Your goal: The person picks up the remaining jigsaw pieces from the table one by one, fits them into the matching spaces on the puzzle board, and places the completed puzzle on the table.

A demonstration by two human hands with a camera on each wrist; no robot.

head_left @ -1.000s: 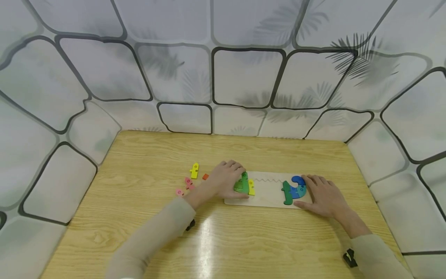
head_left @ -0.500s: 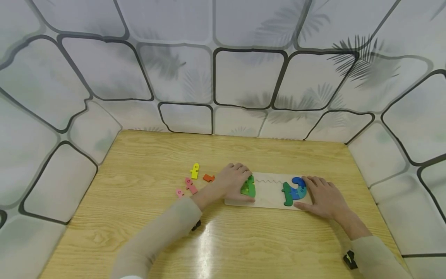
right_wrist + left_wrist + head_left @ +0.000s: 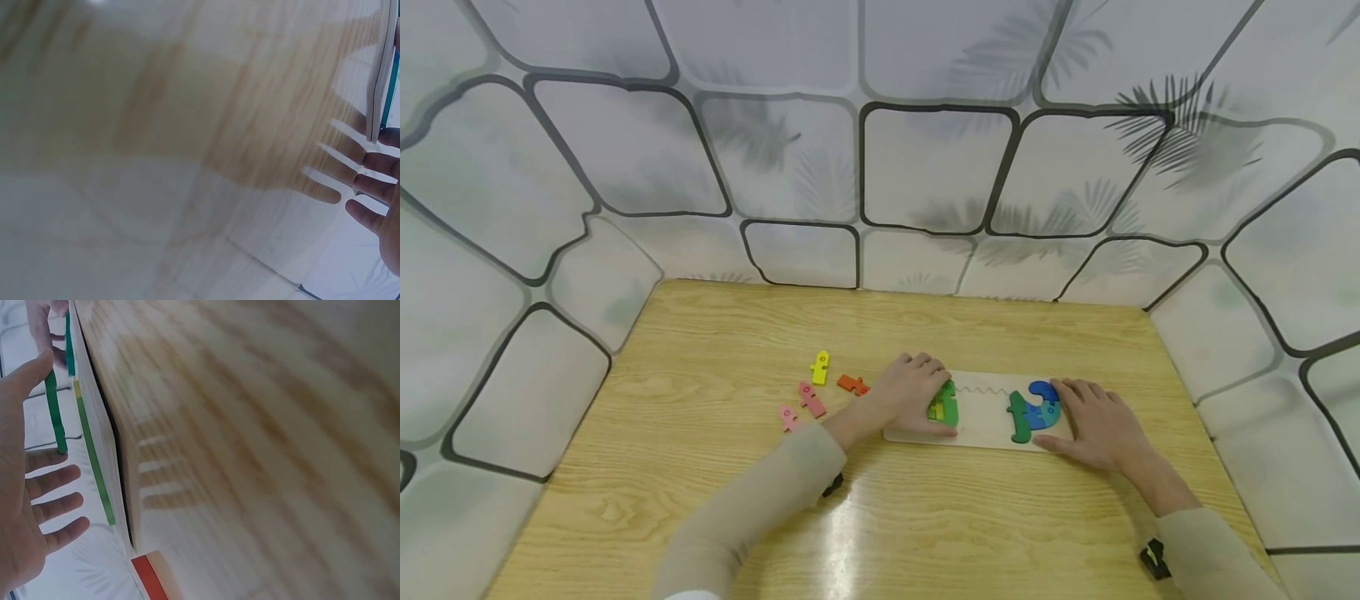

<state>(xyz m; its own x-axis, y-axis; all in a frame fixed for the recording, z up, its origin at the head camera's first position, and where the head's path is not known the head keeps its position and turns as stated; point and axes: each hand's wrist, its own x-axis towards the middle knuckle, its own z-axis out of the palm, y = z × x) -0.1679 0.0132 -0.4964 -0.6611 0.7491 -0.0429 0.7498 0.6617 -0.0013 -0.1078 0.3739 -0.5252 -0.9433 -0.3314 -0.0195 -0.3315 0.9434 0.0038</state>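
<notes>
My left hand (image 3: 913, 396) pinches a green puzzle piece (image 3: 55, 412) between thumb and index finger, its other fingers spread. In the left wrist view that piece is held apart from the pale wooden puzzle board (image 3: 985, 417). Beneath it on the board lie a light green piece (image 3: 94, 453) and a bit of yellow (image 3: 77, 389); the hand hides most of this end. My right hand (image 3: 1097, 421) rests at the board's right end with fairly straight fingers, thumb toward the front. Next to it sit a dark green piece (image 3: 1019, 417) and joined blue pieces (image 3: 1036, 417).
Left of the board, loose on the wooden table (image 3: 760, 325), lie a yellow piece (image 3: 821, 367), an orange piece (image 3: 853, 384) and two pink pieces (image 3: 811, 400). Patterned pale walls (image 3: 805, 254) enclose the table at the back and sides.
My left hand has moved right over the board with the green piece, which now covers much of the yellow piece there. More of the orange piece shows. My right hand stays put.
</notes>
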